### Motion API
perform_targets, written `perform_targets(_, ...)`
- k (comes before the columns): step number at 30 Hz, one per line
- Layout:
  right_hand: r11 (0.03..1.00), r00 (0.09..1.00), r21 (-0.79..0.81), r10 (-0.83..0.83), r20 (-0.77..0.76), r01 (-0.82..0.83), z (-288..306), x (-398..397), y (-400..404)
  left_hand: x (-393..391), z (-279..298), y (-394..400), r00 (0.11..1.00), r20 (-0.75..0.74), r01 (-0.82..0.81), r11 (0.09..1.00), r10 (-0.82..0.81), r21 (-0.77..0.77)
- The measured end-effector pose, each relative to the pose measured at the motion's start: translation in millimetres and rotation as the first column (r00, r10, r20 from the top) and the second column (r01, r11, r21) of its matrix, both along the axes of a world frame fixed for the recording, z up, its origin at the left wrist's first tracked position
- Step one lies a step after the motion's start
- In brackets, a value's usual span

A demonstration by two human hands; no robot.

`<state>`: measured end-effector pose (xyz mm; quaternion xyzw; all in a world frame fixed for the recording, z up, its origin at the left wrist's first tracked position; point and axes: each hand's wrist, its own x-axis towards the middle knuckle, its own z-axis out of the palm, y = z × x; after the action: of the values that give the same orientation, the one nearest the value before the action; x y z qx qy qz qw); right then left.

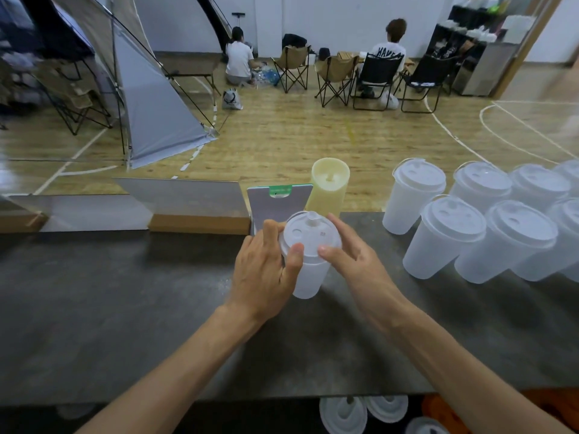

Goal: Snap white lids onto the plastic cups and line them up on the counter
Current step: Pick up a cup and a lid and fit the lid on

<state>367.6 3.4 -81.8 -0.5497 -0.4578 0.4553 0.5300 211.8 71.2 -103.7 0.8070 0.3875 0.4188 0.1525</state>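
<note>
A translucent plastic cup (310, 277) stands on the dark grey counter (125, 308) in the middle of the head view, with a white lid (308, 234) on its rim. My left hand (266, 270) grips the cup's left side, its thumb pressing on the lid's near edge. My right hand (354, 255) holds the lid's right side with its thumb on the rim. Several lidded cups (445, 236) stand in rows at the right of the counter.
A yellow cylinder (329, 186) and a grey card stand (275, 205) sit just behind the cup. A cardboard-based panel (194, 211) lines the counter's far edge at left. Loose white lids (363, 411) lie below the counter's near edge. People sit on chairs far behind.
</note>
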Motion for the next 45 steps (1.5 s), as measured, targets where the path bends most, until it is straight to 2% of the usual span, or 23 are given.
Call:
perform_targets(5,1.0,1.0,0.024,-0.013,0.006,0.013,-5.1,-3.0,-1.1,4.0,-0.1,-0.8,1.0,0.029,-0.009,0.995,0.012,-0.097)
perform_targets(10,1.0,0.999,0.013,-0.003,0.047,0.003,-4.0,-3.0,0.0,10.5,6.7,-11.8,0.977,0.212,0.085,0.94,-0.013,-0.33)
perform_targets(13,1.0,0.998,0.002,0.014,0.055,-0.015,-4.6,-1.9,0.9,13.9,7.9,-17.9,0.961,0.275,0.112,0.934,-0.015,-0.34)
perform_targets(17,1.0,0.996,0.002,0.022,0.081,-0.022,-2.3,-0.4,1.8,4.6,11.1,-4.2,0.931,0.365,0.168,0.884,0.003,-0.436)
perform_targets(20,1.0,0.994,0.007,0.021,0.107,-0.022,-1.9,0.8,2.6,0.8,11.9,3.7,0.91,0.414,0.17,0.887,0.026,-0.429)
perform_targets(24,0.999,0.994,-0.008,0.038,0.098,-0.037,-3.7,1.9,4.3,7.0,10.6,1.4,0.844,0.535,0.247,0.855,0.041,-0.456)
perform_targets(30,0.999,0.995,0.005,0.034,0.092,-0.035,-0.3,1.6,3.2,6.9,26.7,23.2,0.855,0.492,0.227,0.738,0.161,-0.636)
perform_targets(37,1.0,0.996,-0.01,0.03,0.087,-0.029,1.7,0.4,2.9,4.5,26.9,30.4,0.894,0.431,0.226,0.708,0.122,-0.669)
perform_targets(41,1.0,0.995,-0.014,0.023,0.098,-0.022,9.3,-1.5,0.3,0.3,32.6,25.6,0.925,0.366,0.213,0.661,0.1,-0.72)
perform_targets(43,1.0,0.996,-0.024,0.019,0.091,-0.017,12.1,-1.7,0.8,-4.2,35.1,23.7,0.931,0.354,0.196,0.698,0.087,-0.688)
perform_targets(45,0.999,0.994,-0.04,0.033,0.107,-0.028,13.8,-2.0,1.7,-7.6,42.7,24.0,0.951,0.309,0.172,0.78,0.028,-0.601)
